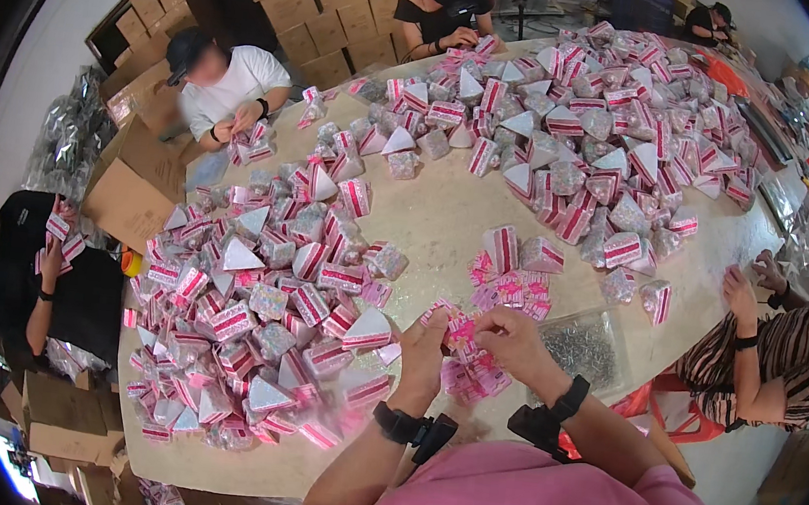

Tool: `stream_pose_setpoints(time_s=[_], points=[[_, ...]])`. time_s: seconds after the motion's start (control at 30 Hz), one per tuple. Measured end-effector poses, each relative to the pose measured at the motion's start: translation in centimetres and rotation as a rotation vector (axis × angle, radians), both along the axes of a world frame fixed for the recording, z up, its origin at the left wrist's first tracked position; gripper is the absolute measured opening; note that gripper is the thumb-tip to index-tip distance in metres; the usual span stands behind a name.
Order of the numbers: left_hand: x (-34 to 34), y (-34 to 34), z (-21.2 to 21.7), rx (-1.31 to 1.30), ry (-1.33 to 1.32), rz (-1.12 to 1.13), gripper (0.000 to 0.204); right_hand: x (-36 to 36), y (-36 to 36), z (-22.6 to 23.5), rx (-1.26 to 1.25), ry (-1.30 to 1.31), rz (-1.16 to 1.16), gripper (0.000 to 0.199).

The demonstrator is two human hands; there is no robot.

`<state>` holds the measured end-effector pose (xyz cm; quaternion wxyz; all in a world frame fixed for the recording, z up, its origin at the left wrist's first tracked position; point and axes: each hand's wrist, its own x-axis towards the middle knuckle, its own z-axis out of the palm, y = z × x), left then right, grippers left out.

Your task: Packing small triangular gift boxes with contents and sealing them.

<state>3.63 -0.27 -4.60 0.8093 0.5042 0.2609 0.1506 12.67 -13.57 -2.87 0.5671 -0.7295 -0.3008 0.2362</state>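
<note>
My left hand [421,355] is closed on a pink printed card [453,319] near the table's front edge. Close beside it, the fingers of my right hand [517,345] are pinched together at the card's right side; whatever they hold is too small to make out. More pink cards [472,378] lie spread under my hands, with another cluster of pink cards [517,292] just beyond. A shallow clear tray [617,373] of small dark metal pieces sits right of my right hand, partly hidden by my forearm. Two wedge-shaped packages [540,255] stand beyond the cards.
Heaped cake-slice-shaped packages [266,307] in white and pink cover the table's left side. A larger heap of packages [573,152] fills the far side. Several people work around the table [419,205]. Cardboard boxes [327,3] are stacked behind, with an open carton [135,185] at left.
</note>
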Motion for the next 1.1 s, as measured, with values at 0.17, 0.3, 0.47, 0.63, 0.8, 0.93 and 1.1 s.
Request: stream_pose_setpoints(time_s=[0.17, 0.3, 0.47, 0.63, 0.8, 0.93, 1.1], points=[[0.0, 0.0, 0.1, -0.176, 0.010, 0.074, 0.019, -0.7, 0.0, 0.7, 0.001, -0.089, -0.011, 0.006], [0.1, -0.1, -0.6, -0.497, -0.112, 0.165, 0.016, -1.2, 0.1, -0.1, 0.063, -0.097, -0.005, 0.008], [-0.6, 0.0, 0.8, -0.362, -0.103, 0.021, 0.026, -0.7, -0.1, 0.1, -0.025, 0.022, -0.029, 0.007], [-0.5, 0.3, -0.2, -0.284, -0.204, 0.123, 0.034, -0.7, -0.1, 0.3, -0.015, 0.094, 0.090, 0.008], [-0.8, 0.2, 0.6, -0.358, -0.189, 0.136, 0.035, -1.1, -0.1, -0.1, 0.015, 0.180, 0.068, 0.009], [-1.1, 0.4, 1.0, -0.399, -0.221, 0.107, 0.037, -1.0, -0.2, -0.1, 0.031, -0.007, 0.130, 0.005], [-1.1, 0.7, 0.6, -0.477, -0.182, 0.134, 0.040, -1.1, -0.4, -0.2, -0.036, -0.021, 0.148, 0.006]])
